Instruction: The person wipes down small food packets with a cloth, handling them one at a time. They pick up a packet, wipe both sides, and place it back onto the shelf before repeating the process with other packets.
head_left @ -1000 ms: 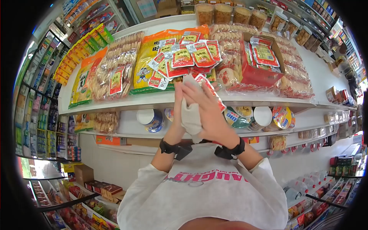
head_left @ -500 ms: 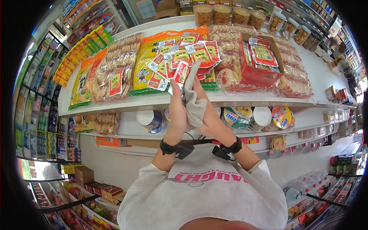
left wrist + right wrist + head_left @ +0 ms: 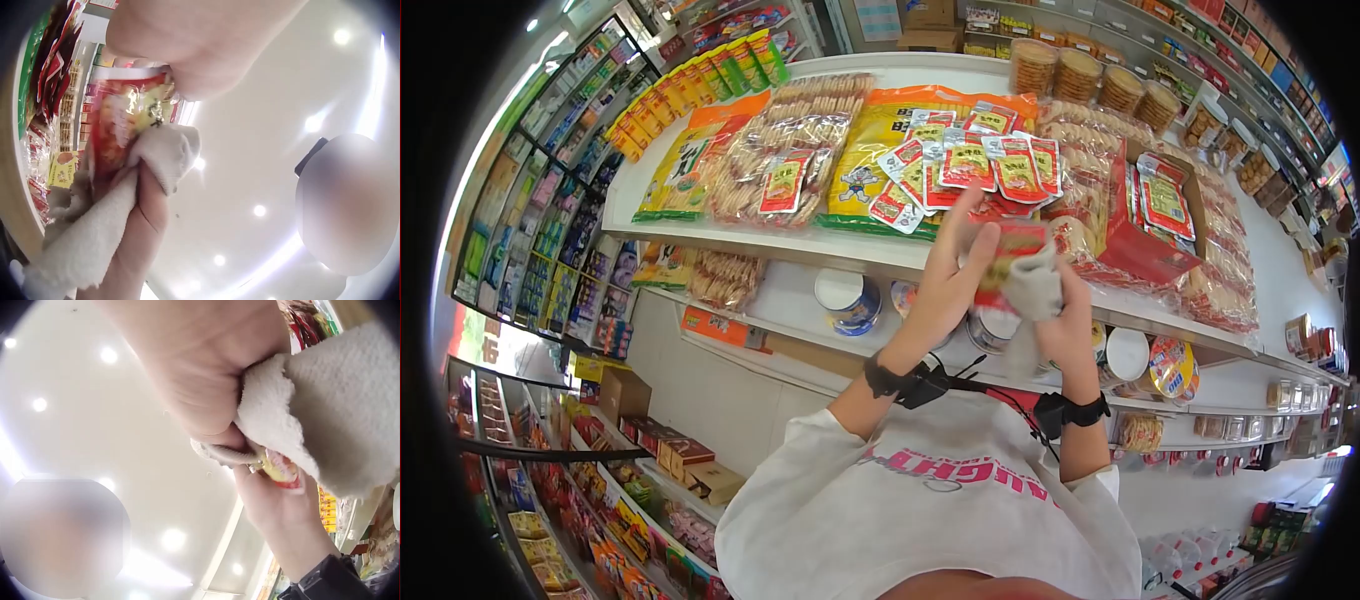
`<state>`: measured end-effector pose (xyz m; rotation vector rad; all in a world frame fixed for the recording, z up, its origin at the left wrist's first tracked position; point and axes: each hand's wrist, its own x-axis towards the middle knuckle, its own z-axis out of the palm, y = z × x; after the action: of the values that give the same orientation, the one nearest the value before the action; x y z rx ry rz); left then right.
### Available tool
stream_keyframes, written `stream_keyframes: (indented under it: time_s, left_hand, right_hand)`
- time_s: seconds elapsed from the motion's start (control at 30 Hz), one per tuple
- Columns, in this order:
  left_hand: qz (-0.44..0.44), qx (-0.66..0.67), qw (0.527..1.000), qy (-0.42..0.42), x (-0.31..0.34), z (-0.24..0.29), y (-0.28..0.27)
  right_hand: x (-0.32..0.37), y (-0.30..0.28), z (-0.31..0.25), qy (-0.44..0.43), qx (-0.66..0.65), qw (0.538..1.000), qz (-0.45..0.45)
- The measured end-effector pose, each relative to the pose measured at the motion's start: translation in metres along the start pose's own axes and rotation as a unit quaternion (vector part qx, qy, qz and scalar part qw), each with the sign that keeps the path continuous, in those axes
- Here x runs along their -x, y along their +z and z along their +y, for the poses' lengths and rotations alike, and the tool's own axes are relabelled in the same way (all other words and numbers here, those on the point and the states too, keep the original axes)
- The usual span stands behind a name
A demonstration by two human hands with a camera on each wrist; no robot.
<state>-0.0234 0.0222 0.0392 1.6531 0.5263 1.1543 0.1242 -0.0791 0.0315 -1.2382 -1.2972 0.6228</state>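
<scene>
In front of the upper shelf, my left hand (image 3: pixel 953 275) holds a red and yellow snack packet (image 3: pixel 1018 238) between thumb and fingers. The packet is blurred in the head view, but its shiny printed face (image 3: pixel 119 122) shows in the left wrist view. My right hand (image 3: pixel 1068 325) grips a greyish-white cloth (image 3: pixel 1035 285), which lies against the packet's face. A loose end of the cloth (image 3: pixel 344 406) hangs down from the right hand in the right wrist view. Beyond the hands, a pile of similar packets (image 3: pixel 968 165) lies on a yellow snack bag (image 3: pixel 855 185).
A red box (image 3: pixel 1145 235) of packets stands on the right of the white shelf (image 3: pixel 770 240). One packet (image 3: pixel 785 182) lies on bagged crackers (image 3: pixel 815 115) to the left. Tubs (image 3: pixel 847 300) stand on the lower shelf. Clear jars (image 3: pixel 1075 80) line the back.
The hands were pressed together around the cloth and packet; now they are farther apart, with the packet in the left and the cloth in the right. The head view has turned and shifted.
</scene>
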Motion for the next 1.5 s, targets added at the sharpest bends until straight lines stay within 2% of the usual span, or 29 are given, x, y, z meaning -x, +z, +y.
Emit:
stream_keyframes:
  time_s: [0.1, 0.13, 0.23, 0.27, 0.33, 0.4, 0.43, 0.47, 0.5, 0.53, 0.63, 0.67, 0.77, 0.8, 0.87, 0.9, 0.93, 0.97, 1.03, 1.07, 1.17, 1.2, 1.3, 1.33, 1.4, 1.47, 1.5]
  left_hand:
    - [0.009, 0.116, 0.991, -0.062, 0.007, -0.003, 0.008]
    - [-0.022, 0.157, 0.985, -0.062, 0.008, 0.003, 0.010]
    - [-0.010, 0.254, 0.944, -0.211, 0.013, 0.003, 0.011]
    - [-0.001, 0.236, 0.940, -0.245, 0.010, 0.013, 0.007]
    - [-0.010, 0.214, 0.953, -0.215, 0.009, 0.012, 0.005]
    - [-0.022, 0.188, 0.961, -0.202, 0.012, 0.014, 0.009]
    - [-0.032, 0.132, 0.965, -0.223, 0.012, 0.015, 0.006]
    - [-0.041, 0.075, 0.966, -0.243, 0.013, 0.016, 0.000]
    - [-0.010, 0.065, 0.974, -0.218, 0.014, 0.015, 0.003]
    - [0.022, 0.054, 0.980, -0.192, 0.016, 0.015, 0.007]
    - [0.102, 0.047, 0.990, -0.088, 0.004, 0.027, 0.009]
    - [0.072, 0.078, 0.988, -0.109, 0.001, 0.029, 0.003]
    - [0.005, 0.080, 0.989, -0.125, -0.002, 0.020, -0.001]
    - [-0.032, 0.061, 0.982, -0.173, -0.003, 0.016, -0.004]
    - [-0.034, 0.054, 0.990, -0.129, 0.002, -0.004, 0.005]
    - [-0.037, 0.051, 0.992, -0.106, 0.002, -0.008, 0.009]
    - [-0.076, 0.123, 0.976, -0.160, 0.005, -0.002, 0.008]
    - [-0.084, 0.148, 0.971, -0.168, 0.004, -0.007, 0.008]
    - [-0.094, 0.197, 0.958, -0.187, 0.004, -0.011, 0.008]
    - [-0.005, 0.278, 0.941, -0.191, 0.003, -0.004, 0.018]
    - [0.044, 0.381, 0.868, -0.314, -0.003, -0.001, 0.006]
    - [0.048, 0.406, 0.857, -0.313, -0.003, -0.004, 0.005]
    - [0.117, 0.316, 0.910, -0.241, 0.003, 0.002, 0.017]
    - [0.109, 0.330, 0.910, -0.227, 0.003, 0.002, 0.019]
    - [0.127, 0.265, 0.918, -0.266, 0.006, -0.003, 0.011]
    - [0.127, 0.240, 0.924, -0.270, 0.006, -0.004, 0.006]
    - [0.117, 0.250, 0.927, -0.255, 0.006, -0.003, 0.005]
  right_hand:
    - [-0.008, 0.002, -0.012, -0.067, 0.129, 0.978, 0.147]
    - [-0.009, -0.002, -0.015, -0.046, 0.126, 0.989, 0.069]
    - [-0.008, 0.022, -0.026, -0.197, 0.264, 0.944, -0.030]
    - [-0.006, 0.027, -0.029, -0.180, 0.268, 0.946, -0.025]
    - [-0.004, 0.031, -0.034, -0.152, 0.275, 0.949, -0.016]
    - [-0.010, 0.025, -0.024, -0.152, 0.270, 0.949, 0.056]
    - [-0.013, 0.022, -0.017, -0.151, 0.265, 0.948, 0.091]
    - [-0.014, 0.016, -0.009, -0.087, 0.164, 0.981, 0.051]
    - [-0.014, 0.008, -0.003, -0.024, 0.059, 0.998, 0.010]
    - [-0.013, 0.003, 0.001, 0.039, -0.048, 0.998, -0.031]
    - [-0.006, 0.003, -0.002, -0.007, -0.020, 0.999, -0.028]
    - [-0.001, 0.004, -0.008, -0.015, -0.042, 0.999, -0.014]
    - [0.003, -0.007, -0.004, 0.066, -0.035, 0.996, -0.038]
    - [0.002, -0.011, -0.001, 0.043, 0.013, 0.999, 0.011]
    - [-0.001, -0.016, 0.006, -0.006, 0.110, 0.988, 0.109]
    - [-0.001, -0.017, 0.007, -0.038, 0.128, 0.984, 0.114]
    - [0.000, -0.018, 0.007, -0.071, 0.147, 0.979, 0.120]
    - [0.000, -0.019, 0.007, -0.103, 0.166, 0.973, 0.124]
    - [-0.005, -0.007, -0.007, -0.192, 0.241, 0.950, 0.055]
    - [-0.006, -0.001, -0.012, -0.235, 0.275, 0.932, 0.018]
    - [0.002, 0.007, -0.016, -0.157, 0.348, 0.923, -0.039]
    - [0.000, 0.008, -0.015, -0.145, 0.339, 0.929, -0.018]
    - [-0.005, 0.011, -0.009, -0.118, 0.303, 0.945, 0.040]
    - [-0.005, 0.013, -0.007, -0.116, 0.288, 0.949, 0.054]
    - [-0.004, 0.012, -0.001, -0.104, 0.276, 0.952, 0.087]
    - [-0.005, 0.009, 0.009, -0.086, 0.277, 0.949, 0.126]
    - [-0.005, 0.007, 0.010, -0.046, 0.187, 0.974, 0.118]
